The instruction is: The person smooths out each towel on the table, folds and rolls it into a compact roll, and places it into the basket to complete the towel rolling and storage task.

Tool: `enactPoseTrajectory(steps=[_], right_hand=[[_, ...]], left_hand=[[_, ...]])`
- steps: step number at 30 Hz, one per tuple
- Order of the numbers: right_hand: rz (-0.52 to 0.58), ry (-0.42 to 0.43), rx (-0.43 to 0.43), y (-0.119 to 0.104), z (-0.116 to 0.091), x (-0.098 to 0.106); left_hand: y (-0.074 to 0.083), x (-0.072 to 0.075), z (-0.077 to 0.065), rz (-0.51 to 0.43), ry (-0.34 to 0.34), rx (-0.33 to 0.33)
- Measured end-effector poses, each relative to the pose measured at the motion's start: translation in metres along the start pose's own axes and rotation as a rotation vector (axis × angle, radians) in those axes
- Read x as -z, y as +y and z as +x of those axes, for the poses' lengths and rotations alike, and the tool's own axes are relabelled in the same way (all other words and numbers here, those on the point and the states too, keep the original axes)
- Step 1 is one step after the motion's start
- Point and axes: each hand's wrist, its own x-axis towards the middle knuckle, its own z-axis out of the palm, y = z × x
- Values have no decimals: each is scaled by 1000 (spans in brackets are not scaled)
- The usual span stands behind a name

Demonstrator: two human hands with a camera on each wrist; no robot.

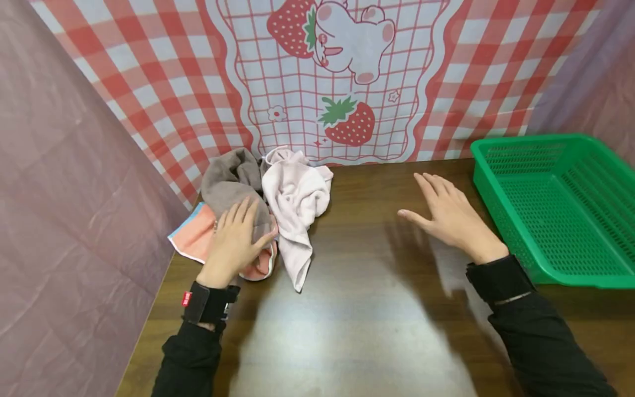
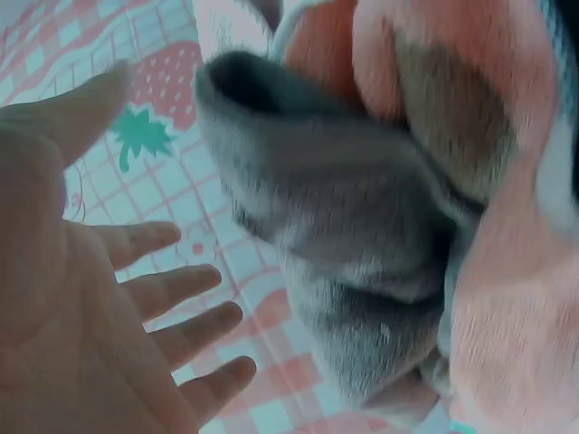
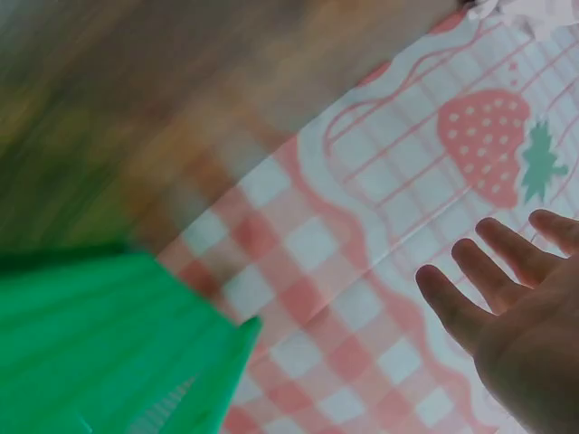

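Observation:
A heap of cloths lies at the left of the table: a grey-brown towel (image 1: 230,179), a pale pink towel (image 1: 295,193) with one corner trailing toward the front, and an orange towel (image 1: 193,234) with white and blue edging, partly covered. Over the heap hovers my left hand (image 1: 233,237), fingers spread; in the left wrist view a gap shows between its fingers and the grey towel (image 2: 335,190). My right hand (image 1: 453,215) is held above the table, left of the green basket (image 1: 511,226), with its fingers extended and nothing in its grasp.
The green plastic basket, with perforated walls and base, stands at the right of the brown wooden table (image 1: 347,309). Behind the table hangs a red-and-white checked cloth (image 1: 168,71) with strawberry prints. A pinkish curtain (image 1: 74,193) borders the left side.

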Motion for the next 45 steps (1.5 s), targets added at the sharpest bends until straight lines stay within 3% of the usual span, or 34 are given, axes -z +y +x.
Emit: enactPoseTrajectory(steps=[8, 15, 25, 28, 34, 40, 45], right_hand=[[2, 15, 108, -35, 18, -31], [35, -112, 160, -76, 30, -63], [119, -261, 188, -126, 49, -106], [147, -251, 171, -136, 52, -115], [202, -157, 133, -150, 57, -123], [173, -156, 117, -153, 53, -121], [144, -139, 150, -154, 44, -111]], left_hand=[[16, -24, 1, 17, -115, -103], [29, -41, -4, 12, -136, -133], [43, -46, -7, -13, -142, -182], [46, -46, -8, -24, -156, -208], [49, -49, -8, -65, -147, -242], [52, -51, -6, -83, -146, -254], [56, -52, -3, -82, -25, -252]])
